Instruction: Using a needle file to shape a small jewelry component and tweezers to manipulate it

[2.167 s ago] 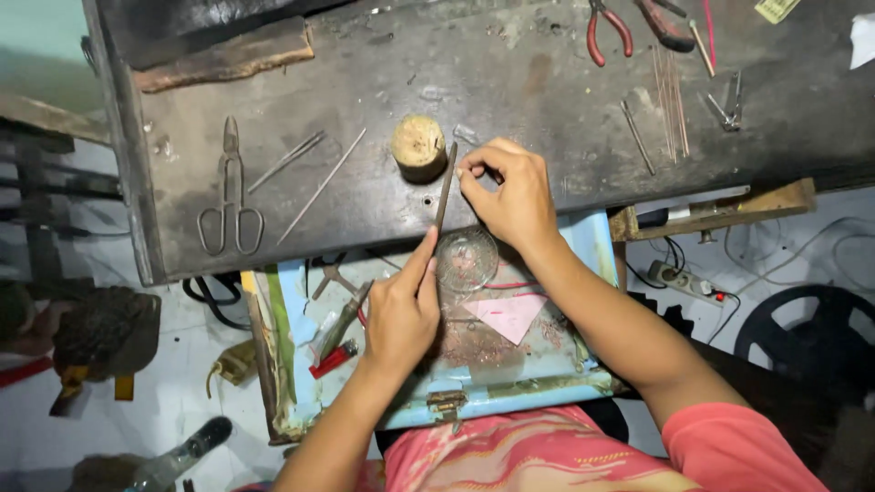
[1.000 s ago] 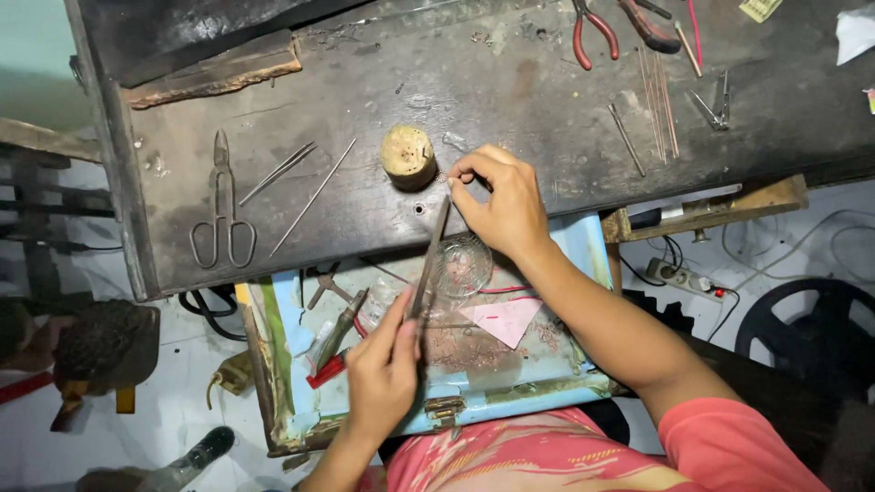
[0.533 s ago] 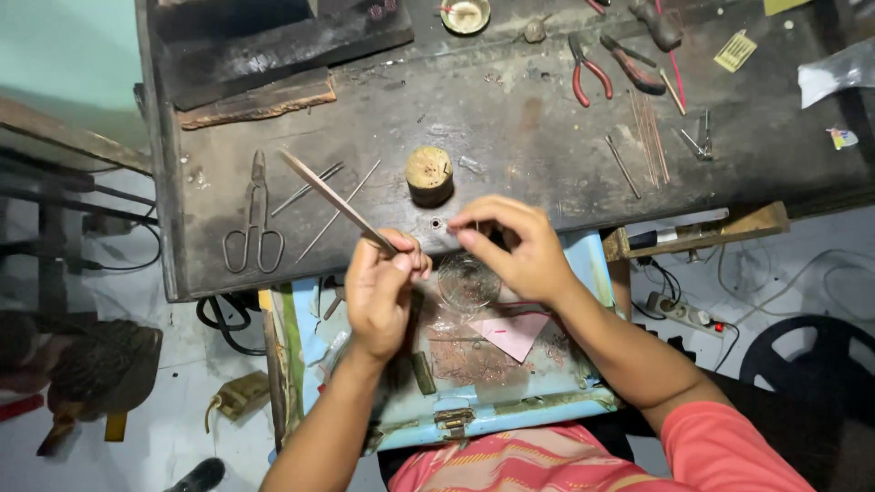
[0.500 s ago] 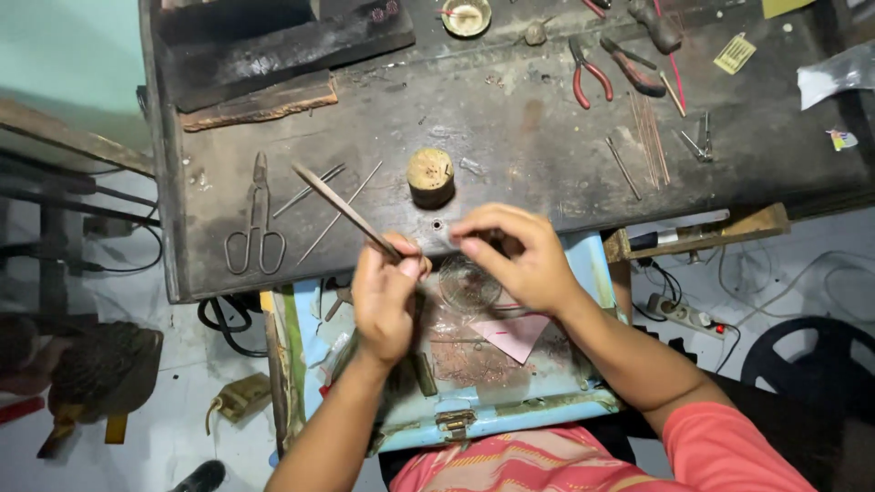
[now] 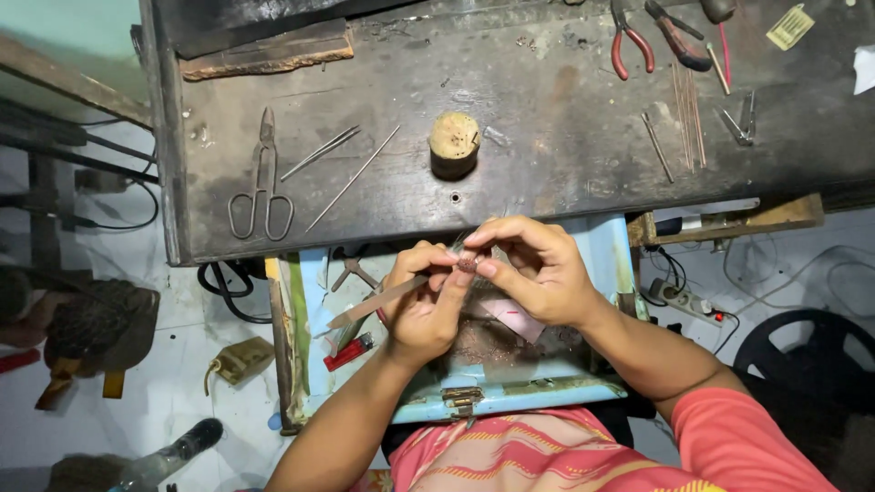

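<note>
Reddish small piece, pinched between the fingertips of the left hand and right hand, sits above the open blue drawer, while the left hand also grips a flat metal file angled leftward, below the dark workbench

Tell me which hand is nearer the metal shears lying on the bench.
Left. The left hand sits below and right of the shears, over the blue drawer. The right hand is farther right.
</note>
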